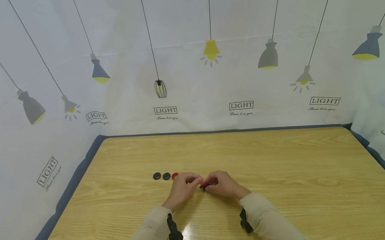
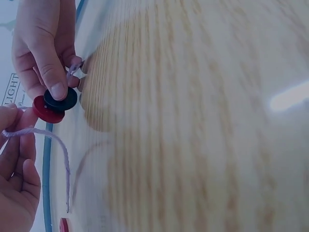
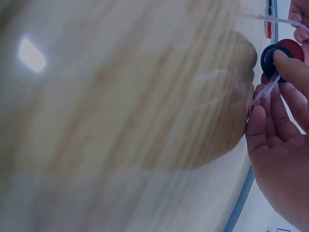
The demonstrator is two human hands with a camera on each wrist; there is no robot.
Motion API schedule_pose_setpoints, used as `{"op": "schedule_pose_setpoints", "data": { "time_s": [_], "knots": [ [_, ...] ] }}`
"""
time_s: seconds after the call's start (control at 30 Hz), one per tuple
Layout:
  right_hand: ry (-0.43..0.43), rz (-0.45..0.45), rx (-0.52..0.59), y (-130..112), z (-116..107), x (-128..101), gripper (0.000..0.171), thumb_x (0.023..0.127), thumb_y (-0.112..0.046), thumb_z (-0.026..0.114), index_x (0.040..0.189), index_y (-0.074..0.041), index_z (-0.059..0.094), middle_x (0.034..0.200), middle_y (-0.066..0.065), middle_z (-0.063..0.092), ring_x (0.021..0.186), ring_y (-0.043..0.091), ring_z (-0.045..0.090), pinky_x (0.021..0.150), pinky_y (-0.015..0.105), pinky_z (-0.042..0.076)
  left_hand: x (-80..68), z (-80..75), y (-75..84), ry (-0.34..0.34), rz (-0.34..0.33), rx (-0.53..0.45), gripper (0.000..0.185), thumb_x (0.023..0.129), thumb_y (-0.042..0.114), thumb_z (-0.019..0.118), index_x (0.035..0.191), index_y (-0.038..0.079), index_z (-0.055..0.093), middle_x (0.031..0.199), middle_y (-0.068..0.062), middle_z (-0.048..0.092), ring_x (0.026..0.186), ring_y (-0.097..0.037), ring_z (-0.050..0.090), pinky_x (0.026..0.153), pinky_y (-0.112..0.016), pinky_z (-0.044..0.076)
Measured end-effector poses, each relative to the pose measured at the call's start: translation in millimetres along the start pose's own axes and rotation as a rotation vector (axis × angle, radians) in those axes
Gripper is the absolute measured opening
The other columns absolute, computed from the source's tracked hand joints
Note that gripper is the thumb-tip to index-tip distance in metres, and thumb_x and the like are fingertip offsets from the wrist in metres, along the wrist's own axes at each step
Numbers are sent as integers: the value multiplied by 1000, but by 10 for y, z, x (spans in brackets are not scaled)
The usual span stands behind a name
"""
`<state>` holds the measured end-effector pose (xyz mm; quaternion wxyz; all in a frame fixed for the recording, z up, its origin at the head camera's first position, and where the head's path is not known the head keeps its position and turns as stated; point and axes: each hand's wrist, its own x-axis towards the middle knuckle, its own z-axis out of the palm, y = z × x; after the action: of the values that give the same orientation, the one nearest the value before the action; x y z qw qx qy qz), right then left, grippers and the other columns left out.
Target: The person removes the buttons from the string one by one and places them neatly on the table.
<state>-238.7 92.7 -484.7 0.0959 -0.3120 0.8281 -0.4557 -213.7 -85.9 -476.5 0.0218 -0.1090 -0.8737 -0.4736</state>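
Note:
My left hand (image 1: 183, 189) and right hand (image 1: 222, 183) meet just above the table. The right thumb presses a black round button (image 2: 62, 100) against the fingers; a red button (image 2: 42, 114) overlaps it on the left-hand side. A pale string (image 2: 62, 145) is pinched between the left thumb and fingers close to the red button, and its loose end hangs down in the left wrist view. More string (image 3: 270, 87) comes out by the black button at the right fingers. How it passes through the buttons is hidden.
On the wooden table (image 1: 263, 155), two black buttons (image 1: 156, 176) and a red button (image 1: 175, 176) lie in a row left of the hands. The left hand partly covers the red one. Printed fabric walls (image 1: 201, 77) stand around the table's back and sides.

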Motion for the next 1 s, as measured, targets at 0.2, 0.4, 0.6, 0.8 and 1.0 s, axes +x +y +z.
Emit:
{"op": "schedule_pose_setpoints", "data": {
  "time_s": [0.2,0.4,0.6,0.8,1.0],
  "knots": [
    [10,10,5,15,-8,-17,8,81,-5,62,88,-2,64,85,4,64,77,11,57,69,25,46,-25,-11,-28,-1,-6,-7,16,85,25,60,87,12,70,83,3,65,73,-8,56,65,-25,45],
    [27,27,60,-14,-35,-37,10,83,-4,60,91,-1,64,89,7,63,78,17,58,68,26,47,-52,-21,-28,-23,-16,-71,16,85,21,60,89,8,69,87,-1,65,76,-11,57,67,-26,46],
    [40,29,144,3,-33,-38,12,83,-1,59,94,4,61,90,12,62,82,23,59,68,26,48,-62,10,-36,-24,-28,-166,18,85,20,60,90,4,68,87,-4,65,77,-12,60,67,-26,48],
    [52,54,222,15,-24,-38,18,83,0,58,100,7,59,94,16,60,84,25,60,71,29,49,-35,66,-91,0,-65,-262,15,85,14,59,88,2,67,85,-8,66,76,-18,63,63,-27,50],
    [50,62,247,32,-17,-30,26,82,-2,61,105,10,57,99,19,60,87,28,59,73,30,48,-67,34,-1,-7,-83,-395,15,87,3,54,91,-9,62,87,-22,63,81,-33,62,70,-40,50]
  ]
}}
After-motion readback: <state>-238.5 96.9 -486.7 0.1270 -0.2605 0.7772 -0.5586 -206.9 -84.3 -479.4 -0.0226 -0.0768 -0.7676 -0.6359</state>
